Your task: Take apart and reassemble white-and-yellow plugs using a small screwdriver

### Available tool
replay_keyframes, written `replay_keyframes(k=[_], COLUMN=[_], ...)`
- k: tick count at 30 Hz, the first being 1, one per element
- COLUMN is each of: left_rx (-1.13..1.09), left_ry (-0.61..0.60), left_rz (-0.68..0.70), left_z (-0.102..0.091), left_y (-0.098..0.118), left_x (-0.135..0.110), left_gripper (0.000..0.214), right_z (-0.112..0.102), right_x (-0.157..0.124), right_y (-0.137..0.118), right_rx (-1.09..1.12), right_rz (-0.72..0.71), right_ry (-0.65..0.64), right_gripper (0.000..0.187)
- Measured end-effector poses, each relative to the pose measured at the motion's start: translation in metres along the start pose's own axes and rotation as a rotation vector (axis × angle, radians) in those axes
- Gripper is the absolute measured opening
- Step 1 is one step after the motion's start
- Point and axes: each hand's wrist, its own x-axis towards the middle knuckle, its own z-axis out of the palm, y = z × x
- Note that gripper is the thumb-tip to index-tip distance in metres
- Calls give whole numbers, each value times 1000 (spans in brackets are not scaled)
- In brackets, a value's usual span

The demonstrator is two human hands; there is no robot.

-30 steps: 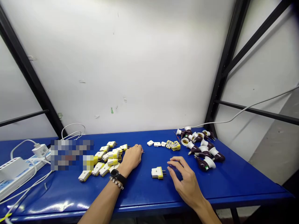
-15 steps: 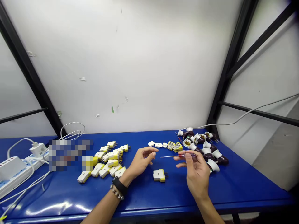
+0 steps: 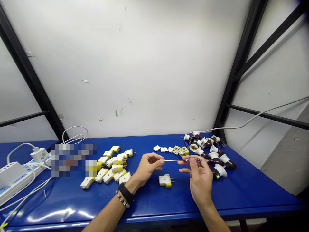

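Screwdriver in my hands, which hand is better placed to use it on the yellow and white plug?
Probably your right hand, which grips the screwdriver's handle, while your left hand is only at the shaft tip.

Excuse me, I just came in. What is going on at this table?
A person holds a small red-handled screwdriver level between both hands: the right hand grips the handle, and the left hand holds the shaft's tip. A white-and-yellow plug lies below them on the blue table, with more plugs to the left and lamp holders to the right.
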Motion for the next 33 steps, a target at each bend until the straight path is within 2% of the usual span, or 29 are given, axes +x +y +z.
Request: replay_keyframes(k=[15, 21, 26, 29, 31, 33], left_rx=[-41, 57, 31, -53, -87, -91], left_ry=[12, -48, -124, -176, -152, -98], left_rz=[57, 109, 85, 62, 80, 106], left_z=[1, 0, 3, 2, 0, -1], left_y=[-5, -7, -4, -2, 0, 0], left_x=[1, 1, -1, -1, -1, 0], left_gripper=[36, 30, 37, 56, 58, 51], right_z=[2, 4, 4, 4, 6, 8], right_x=[-3, -4, -3, 3, 9, 14], right_y=[1, 0, -3, -8, -12, -17], right_rx=[-15, -21, -37, -61, -122, -212], right_rz=[-21, -3, 4, -13, -10, 1], right_ry=[35, 30, -43, -63, -142, -287], right_gripper=[29, 33, 29, 28, 30, 30])
